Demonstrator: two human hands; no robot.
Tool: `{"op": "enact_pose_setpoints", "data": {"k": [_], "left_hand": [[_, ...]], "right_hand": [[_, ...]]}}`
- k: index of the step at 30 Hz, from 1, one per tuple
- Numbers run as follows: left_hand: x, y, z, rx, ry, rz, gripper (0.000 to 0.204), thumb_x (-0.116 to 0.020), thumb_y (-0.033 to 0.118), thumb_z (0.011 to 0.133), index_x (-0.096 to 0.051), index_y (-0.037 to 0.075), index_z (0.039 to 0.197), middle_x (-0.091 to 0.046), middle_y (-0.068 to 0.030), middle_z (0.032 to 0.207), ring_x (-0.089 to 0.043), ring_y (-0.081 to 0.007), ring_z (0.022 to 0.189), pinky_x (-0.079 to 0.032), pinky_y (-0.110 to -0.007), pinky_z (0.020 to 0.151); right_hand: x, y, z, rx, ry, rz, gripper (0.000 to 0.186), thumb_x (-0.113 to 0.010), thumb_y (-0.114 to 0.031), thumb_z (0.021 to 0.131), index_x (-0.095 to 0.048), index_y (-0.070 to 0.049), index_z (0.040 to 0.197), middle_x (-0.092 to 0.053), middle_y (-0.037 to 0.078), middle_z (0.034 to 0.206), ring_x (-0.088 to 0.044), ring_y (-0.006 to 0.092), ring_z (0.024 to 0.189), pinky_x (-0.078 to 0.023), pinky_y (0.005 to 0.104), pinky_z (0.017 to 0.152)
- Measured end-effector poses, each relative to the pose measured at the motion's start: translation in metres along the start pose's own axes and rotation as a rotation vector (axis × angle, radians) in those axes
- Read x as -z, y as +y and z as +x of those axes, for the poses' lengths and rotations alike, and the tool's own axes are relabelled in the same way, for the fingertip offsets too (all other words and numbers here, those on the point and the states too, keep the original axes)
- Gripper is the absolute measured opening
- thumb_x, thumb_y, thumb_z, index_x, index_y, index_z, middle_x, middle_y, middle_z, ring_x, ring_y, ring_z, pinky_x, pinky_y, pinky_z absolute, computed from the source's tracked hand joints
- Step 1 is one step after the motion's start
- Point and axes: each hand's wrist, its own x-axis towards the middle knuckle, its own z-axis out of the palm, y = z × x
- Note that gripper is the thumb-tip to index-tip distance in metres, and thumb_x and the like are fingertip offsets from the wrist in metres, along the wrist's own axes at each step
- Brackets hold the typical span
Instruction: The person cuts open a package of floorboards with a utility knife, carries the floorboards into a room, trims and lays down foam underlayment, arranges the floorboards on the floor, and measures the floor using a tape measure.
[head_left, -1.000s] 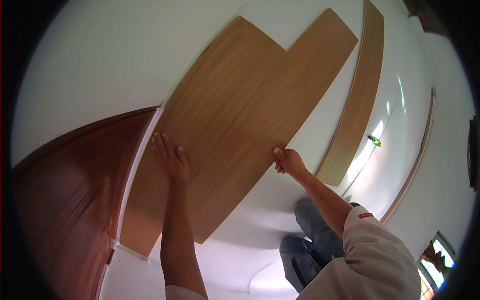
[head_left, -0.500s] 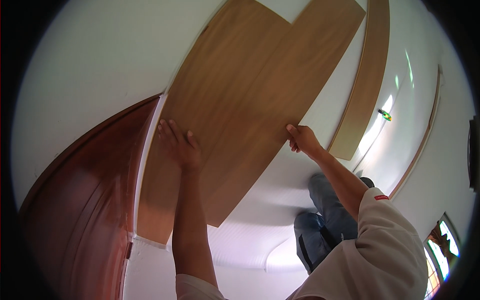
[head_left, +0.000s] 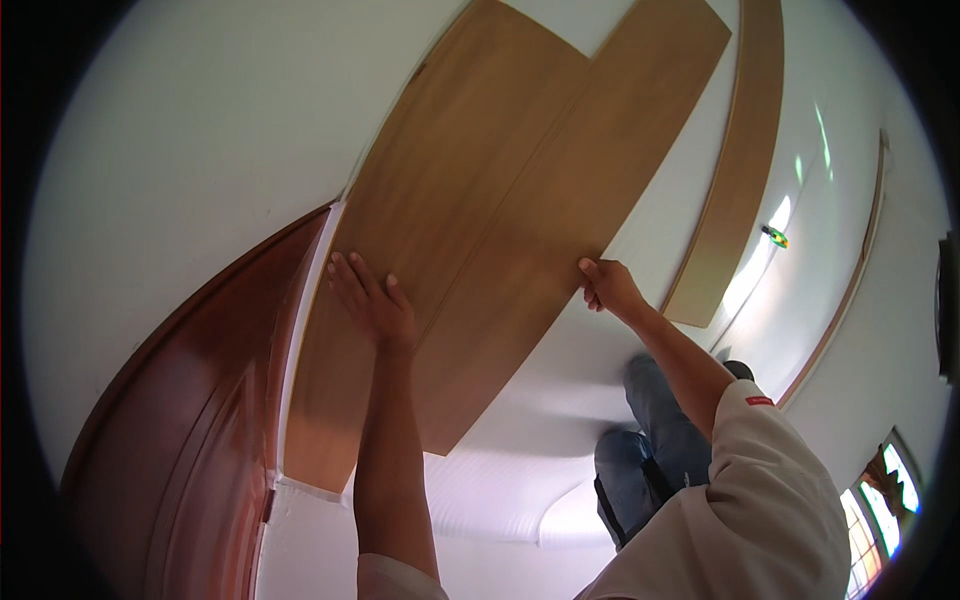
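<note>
Two wood-look floor planks lie side by side on white underlay (head_left: 520,430). My left hand (head_left: 375,305) rests flat on the left plank (head_left: 450,130), fingers stretched toward its edge by the door frame. My right hand (head_left: 610,287) pinches the outer long edge of the right plank (head_left: 600,150), thumb on top and fingers curled beneath. A thin dark seam runs between the two planks, and their ends are staggered. Whether the seam is fully closed I cannot tell.
A loose plank (head_left: 750,130) lies further right on the underlay. A reddish-brown wooden door (head_left: 190,430) stands at left beside a white wall (head_left: 200,150). My knees in jeans (head_left: 640,470) are on the floor. A small green-and-yellow object (head_left: 775,236) lies at right in a bright light patch.
The view has shifted slightly. The seam between the planks shows as a sharper dark line now. Both hands keep their places on the planks.
</note>
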Motion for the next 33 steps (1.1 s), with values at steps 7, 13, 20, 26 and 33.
{"op": "enact_pose_setpoints", "data": {"k": [7,13,20,26,33], "left_hand": [[0.006,-0.004,0.008,0.028,-0.026,0.098,0.063,-0.041,0.037,0.101,-0.031,-0.001,0.151,-0.023,-0.0217,0.159,-0.023,-0.0408,0.147,-0.021,-0.054,0.119],[0.009,-0.009,0.009,-0.012,0.042,0.068,0.060,-0.039,0.039,0.103,-0.037,-0.001,0.148,-0.028,-0.0218,0.157,-0.027,-0.0404,0.145,-0.024,-0.054,0.118],[0.003,-0.011,0.003,0.011,-0.011,0.020,0.059,-0.039,0.037,0.102,-0.038,-0.001,0.147,-0.028,-0.0212,0.158,-0.028,-0.0401,0.145,-0.024,-0.054,0.118],[0.002,-0.010,0.000,-0.007,0.025,0.038,0.059,-0.039,0.037,0.102,-0.038,0.000,0.148,-0.028,-0.0207,0.158,-0.029,-0.0404,0.144,-0.025,-0.053,0.117],[0.008,-0.006,0.008,-0.015,0.015,0.079,0.062,-0.048,0.034,0.097,-0.038,-0.002,0.147,-0.027,-0.0226,0.157,-0.026,-0.0420,0.144,-0.024,-0.054,0.117]], "right_hand": [[-0.012,-0.004,0.003,-0.017,0.015,-0.021,0.060,-0.048,-0.051,0.101,-0.059,0.000,0.071,-0.060,0.008,0.058,-0.061,0.0163,0.050,-0.049,0.0305,0.046],[-0.010,0.004,0.002,-0.019,-0.014,0.056,0.059,-0.051,-0.053,0.099,-0.060,0.000,0.076,-0.060,0.007,0.058,-0.060,0.0158,0.050,-0.048,0.0288,0.047],[-0.030,0.009,-0.015,-0.033,0.050,0.199,0.054,-0.053,-0.051,0.099,-0.059,0.001,0.084,-0.064,0.007,0.071,-0.062,0.0142,0.061,-0.050,0.0265,0.056],[-0.062,0.050,-0.035,-0.068,-0.194,0.123,0.051,-0.054,-0.047,0.100,-0.062,0.001,0.083,-0.064,0.006,0.070,-0.061,0.0144,0.059,-0.050,0.0279,0.056],[-0.071,0.042,-0.033,0.045,-0.136,-0.101,0.051,-0.050,-0.044,0.102,-0.061,-0.001,0.077,-0.058,0.006,0.057,-0.057,0.0139,0.052,-0.047,0.0308,0.053]]}}
